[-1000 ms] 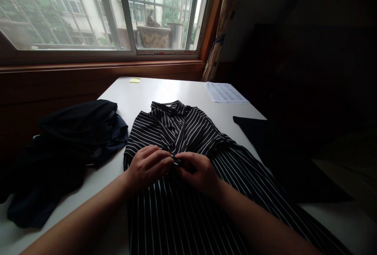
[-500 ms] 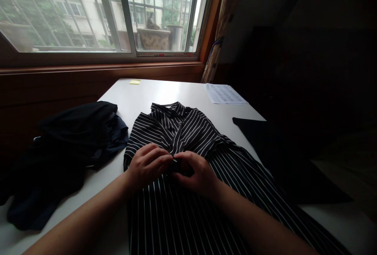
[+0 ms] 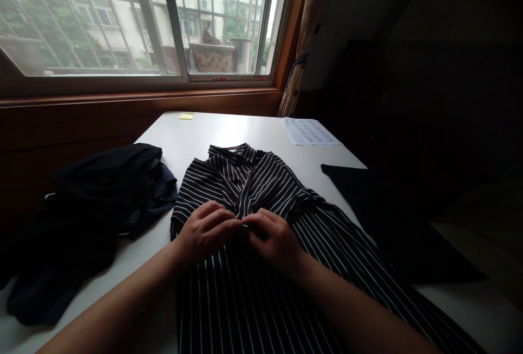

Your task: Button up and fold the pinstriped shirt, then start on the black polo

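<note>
A black shirt with thin white stripes (image 3: pixel 261 185) lies flat on the white table (image 3: pixel 212 130), collar toward the window. My left hand (image 3: pixel 206 231) and my right hand (image 3: pixel 273 239) meet at the shirt's front opening near its middle. Both are closed in a pinch on the striped cloth there, fingertips almost touching. What sits between the fingertips is too small and dark to make out.
A heap of dark clothes (image 3: pixel 93 201) lies at the left of the table. A printed sheet of paper (image 3: pixel 308 132) and a yellow sticky note (image 3: pixel 186 116) lie at the far side. A dark cloth (image 3: pixel 368 190) covers the right edge. A window and wooden sill stand behind.
My two hands have drawn slightly closer together and a little farther up the shirt front. The cloth between them has bunched a bit more.
</note>
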`<state>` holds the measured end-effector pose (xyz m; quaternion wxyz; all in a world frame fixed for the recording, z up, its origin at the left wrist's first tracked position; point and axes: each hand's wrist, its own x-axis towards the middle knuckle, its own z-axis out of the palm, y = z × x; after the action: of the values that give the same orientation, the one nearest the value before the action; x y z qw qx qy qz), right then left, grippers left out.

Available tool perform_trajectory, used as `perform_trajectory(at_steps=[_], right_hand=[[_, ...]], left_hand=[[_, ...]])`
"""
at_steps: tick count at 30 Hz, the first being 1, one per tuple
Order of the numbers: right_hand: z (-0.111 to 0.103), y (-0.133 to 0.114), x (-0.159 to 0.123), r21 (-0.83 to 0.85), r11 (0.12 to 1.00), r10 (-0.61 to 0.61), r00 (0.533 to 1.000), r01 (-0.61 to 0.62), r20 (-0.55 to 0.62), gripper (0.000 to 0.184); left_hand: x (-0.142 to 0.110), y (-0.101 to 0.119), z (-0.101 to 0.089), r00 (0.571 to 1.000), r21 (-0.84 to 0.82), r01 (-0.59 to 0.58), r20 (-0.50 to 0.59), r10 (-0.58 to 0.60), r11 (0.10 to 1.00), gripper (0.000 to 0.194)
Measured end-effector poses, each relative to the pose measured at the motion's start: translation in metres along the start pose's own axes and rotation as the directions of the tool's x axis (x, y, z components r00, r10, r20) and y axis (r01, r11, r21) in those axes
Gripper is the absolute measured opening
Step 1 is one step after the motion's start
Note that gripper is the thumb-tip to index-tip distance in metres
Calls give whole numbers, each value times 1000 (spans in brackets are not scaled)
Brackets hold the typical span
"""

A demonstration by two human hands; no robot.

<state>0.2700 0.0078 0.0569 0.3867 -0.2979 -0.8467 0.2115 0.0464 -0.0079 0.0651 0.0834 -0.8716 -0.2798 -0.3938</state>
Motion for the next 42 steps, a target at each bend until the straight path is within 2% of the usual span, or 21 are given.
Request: perform_trajectory(at_steps=[5,17,30,36,42], right_hand=[[-1,0,0,-4,1000,22,1000,-22,-22,18],[0,2,0,1,1000,17,999,-17,-37,12],[1,0,-1,7,1000,-11,998,12,-69,15],[-2,-1,-1,9,1000,-8,996,9,-88,13],[0,2,-2,10,1000,-1,999,2,-54,16]], left_hand=[[1,-1,2,1000,22,18,23,-18,1000,28],[3,0,1,1000,35,21,-7,-20,999,17],[4,2,1,998,23,17,-56,-15,1000,10],[-1,-3,2,994,13,105,-24,-104,994,20],[-4,-6,3,997,17,73,-14,-73,997,24]])
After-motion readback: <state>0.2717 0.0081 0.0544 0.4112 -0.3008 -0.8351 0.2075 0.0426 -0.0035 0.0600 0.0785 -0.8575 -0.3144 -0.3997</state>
